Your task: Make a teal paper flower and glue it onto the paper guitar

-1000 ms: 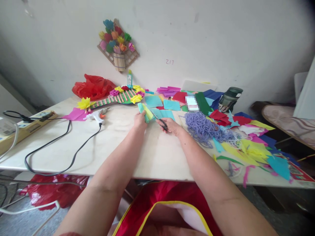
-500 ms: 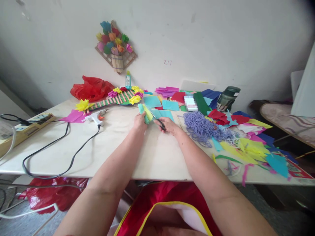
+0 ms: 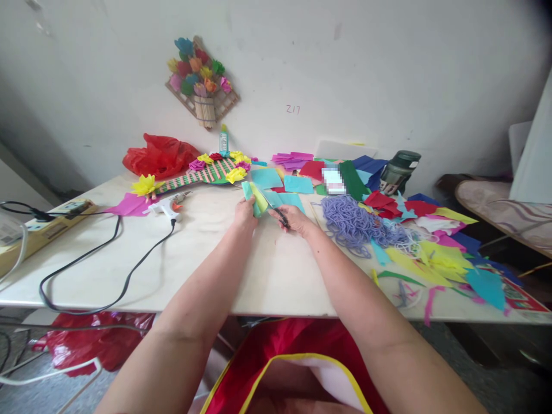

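Observation:
My left hand (image 3: 245,212) is closed on a small folded stack of teal and yellow paper (image 3: 254,196), held upright above the table (image 3: 276,276). My right hand (image 3: 296,219) grips black-handled scissors (image 3: 276,209), whose blades reach into the edge of that paper stack. Both hands meet at the table's middle, just in front of flat teal paper sheets (image 3: 287,199).
A white glue gun (image 3: 166,206) with a black cord (image 3: 107,259) lies left. A woven craft with paper flowers (image 3: 207,169), a red bag (image 3: 159,154) and a glue bottle (image 3: 223,140) sit behind. Purple yarn (image 3: 356,221), coloured paper scraps (image 3: 435,253) and a dark jar (image 3: 399,169) crowd the right.
The view shifted slightly; both hands stay together at the paper stack with the scissors at its edge. Nothing else moved.

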Motion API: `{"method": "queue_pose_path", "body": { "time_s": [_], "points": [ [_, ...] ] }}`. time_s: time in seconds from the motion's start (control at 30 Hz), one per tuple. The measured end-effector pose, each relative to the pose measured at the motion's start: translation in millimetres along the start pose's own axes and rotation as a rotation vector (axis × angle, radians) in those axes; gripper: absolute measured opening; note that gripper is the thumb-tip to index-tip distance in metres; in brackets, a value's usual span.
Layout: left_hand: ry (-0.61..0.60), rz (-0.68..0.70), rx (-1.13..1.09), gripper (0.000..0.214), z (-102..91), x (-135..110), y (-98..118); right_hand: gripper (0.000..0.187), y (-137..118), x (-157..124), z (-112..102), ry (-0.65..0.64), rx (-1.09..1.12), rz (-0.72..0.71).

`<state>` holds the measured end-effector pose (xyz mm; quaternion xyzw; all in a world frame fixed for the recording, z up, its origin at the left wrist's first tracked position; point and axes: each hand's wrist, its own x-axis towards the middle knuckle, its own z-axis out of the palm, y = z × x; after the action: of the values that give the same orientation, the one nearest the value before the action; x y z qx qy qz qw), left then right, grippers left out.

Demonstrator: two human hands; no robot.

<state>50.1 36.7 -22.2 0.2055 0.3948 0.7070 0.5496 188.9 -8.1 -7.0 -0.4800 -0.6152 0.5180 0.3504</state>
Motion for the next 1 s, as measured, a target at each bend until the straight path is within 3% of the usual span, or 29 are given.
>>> {"method": "queue_pose_path", "body": {
  "time_s": [0.57, 0.8, 1.0],
  "points": [
    [-0.023, 0.007, -0.026, 0.002, -4.1, 6.0, -1.3, 0.033, 3.1, 0.5, 4.8, 0.069, 0.022, -0.005],
    [-0.043, -0.016, -0.03, 0.002, -3.8, 5.1, -0.2, 0.06, 4.0, -1.0, 3.9, 0.075, 0.021, -0.044],
    [-0.044, -0.008, -0.025, 0.001, -4.9, 5.3, -0.3, 0.067, 2.8, -1.4, 7.8, 0.111, 0.014, -0.035]
  ]
}}
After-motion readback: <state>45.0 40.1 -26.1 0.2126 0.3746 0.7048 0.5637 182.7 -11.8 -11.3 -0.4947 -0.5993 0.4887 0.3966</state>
